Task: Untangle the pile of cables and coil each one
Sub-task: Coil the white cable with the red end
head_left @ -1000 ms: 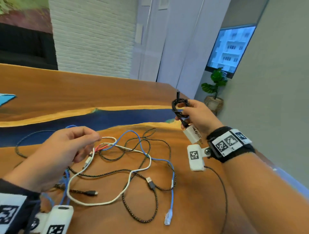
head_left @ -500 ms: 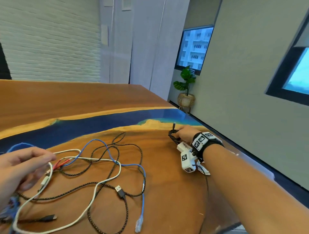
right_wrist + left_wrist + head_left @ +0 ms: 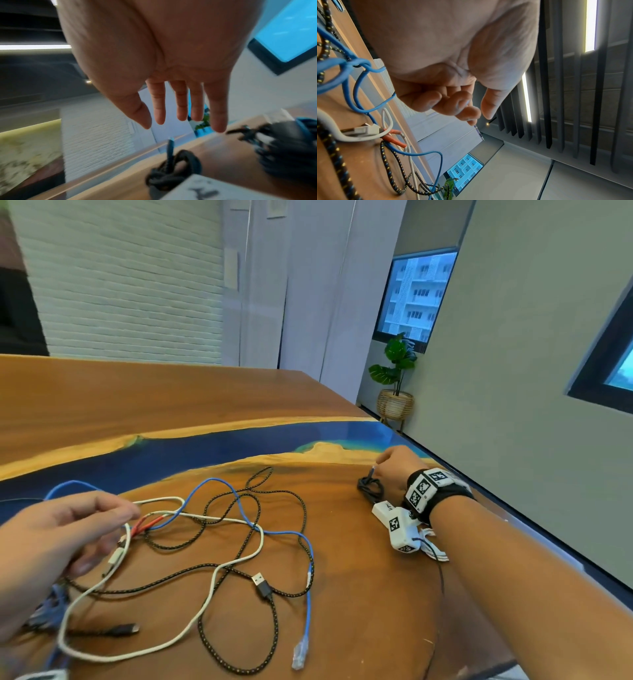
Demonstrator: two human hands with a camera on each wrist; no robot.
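A tangle lies on the wooden table (image 3: 359, 594): a white cable (image 3: 239, 563), a blue network cable (image 3: 310, 587), a black braided USB cable (image 3: 262, 585) and red clips (image 3: 150, 523). My left hand (image 3: 120, 515) hovers over the tangle's left side with fingers loosely curled; in the left wrist view the left hand (image 3: 477, 116) holds nothing. Off to the right, a small coiled black cable (image 3: 370, 487) with a white charger block (image 3: 383, 510) rests on the table. My right hand (image 3: 380, 465) is just above that coil (image 3: 171, 170), its fingers (image 3: 181, 105) straight and empty.
A blue resin strip (image 3: 205, 446) crosses the table behind the cables. The table's right edge runs close past my right wrist. Another dark bundle (image 3: 283, 148), blurred, lies right of the coil. A potted plant (image 3: 395, 364) stands on the floor beyond.
My right hand lowered the coiled black cable and charger to the table at the right and let go. The left hand stayed over the tangle. My view turned right.
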